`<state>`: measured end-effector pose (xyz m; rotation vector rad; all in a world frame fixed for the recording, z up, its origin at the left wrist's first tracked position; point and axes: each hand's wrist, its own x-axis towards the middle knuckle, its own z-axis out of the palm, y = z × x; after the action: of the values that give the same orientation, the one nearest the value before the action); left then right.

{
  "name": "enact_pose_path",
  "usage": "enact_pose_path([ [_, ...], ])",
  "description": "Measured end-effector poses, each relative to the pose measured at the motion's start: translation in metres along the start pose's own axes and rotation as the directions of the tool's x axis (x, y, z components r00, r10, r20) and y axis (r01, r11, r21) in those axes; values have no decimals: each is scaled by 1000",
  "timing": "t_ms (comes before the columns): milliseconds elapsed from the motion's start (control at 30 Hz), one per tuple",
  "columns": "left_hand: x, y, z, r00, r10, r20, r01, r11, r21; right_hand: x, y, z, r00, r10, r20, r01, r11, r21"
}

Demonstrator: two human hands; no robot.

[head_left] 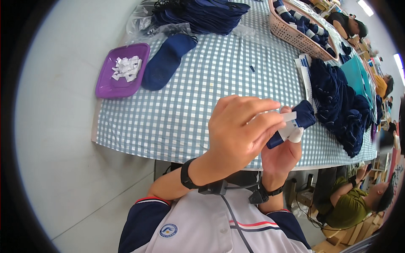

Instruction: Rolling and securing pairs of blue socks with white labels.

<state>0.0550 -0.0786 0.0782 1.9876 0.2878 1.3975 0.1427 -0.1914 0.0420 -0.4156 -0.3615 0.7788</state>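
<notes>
Pinching white label (288,117), left hand (240,133) raised, fingers curled; right hand (282,154) beneath grips folded sock (300,119). Purple tray (110,86), sock pile (344,105) well apart.

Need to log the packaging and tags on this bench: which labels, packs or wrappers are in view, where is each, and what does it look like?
Small white paper label: pinched by the left hand against the folded navy sock in the right hand.
Loose white label slips: heaped in the purple square tray, far left of table.
Clear plastic wrapper: crumpled beside the navy stack at the far edge.
White printed sleeves: flat, right of centre.
</notes>
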Motion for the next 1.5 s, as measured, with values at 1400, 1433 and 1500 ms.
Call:
enact_pose_path([
  [1400, -17, 10, -14, 883, 220, 414, -295, 947, 127, -6, -8, 23, 1000, 26, -13, -28, 966, -257],
  [1433, -16, 11, -13, 893, 225, 391, -296, 946, 131, -6, -5, 20, 999, 31, 16, -26, 970, -243],
  [1500, -8, 15, -13, 900, 208, 384, -281, 949, 146, -7, -3, 25, 998, 63, -9, -63, 977, -202],
])
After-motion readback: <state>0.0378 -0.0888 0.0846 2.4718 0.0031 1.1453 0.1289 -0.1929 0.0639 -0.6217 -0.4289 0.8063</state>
